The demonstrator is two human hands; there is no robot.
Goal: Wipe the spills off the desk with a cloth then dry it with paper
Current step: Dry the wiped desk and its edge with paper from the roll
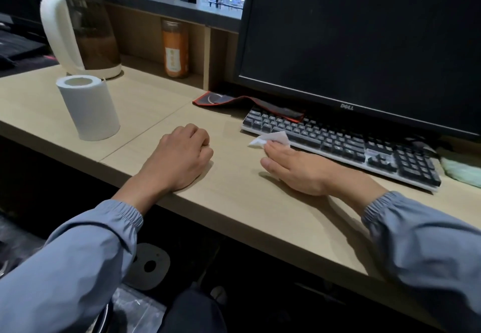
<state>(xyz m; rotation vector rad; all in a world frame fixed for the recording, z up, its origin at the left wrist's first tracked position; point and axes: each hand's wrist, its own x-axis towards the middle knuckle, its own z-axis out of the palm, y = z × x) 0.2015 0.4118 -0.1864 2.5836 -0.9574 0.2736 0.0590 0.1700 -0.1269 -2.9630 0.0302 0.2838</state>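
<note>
Two arms in soft blue-grey sleeves

The person is wearing a blue-grey top; each sleeve (86,249) is puffing out and ending in a stretchy gathered cuff (127,215), and the left hand (179,155) and right hand (299,168) are bare.

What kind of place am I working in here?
Most likely an office or shared computer workstation: a Dell monitor and keyboard sit on a light wooden desk, with an electric kettle and a window behind.

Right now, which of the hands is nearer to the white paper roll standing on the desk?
Left. The left hand rests as a loose fist just right of the white paper roll; the right hand lies farther right, pressing a white paper piece by the black keyboard.
</note>
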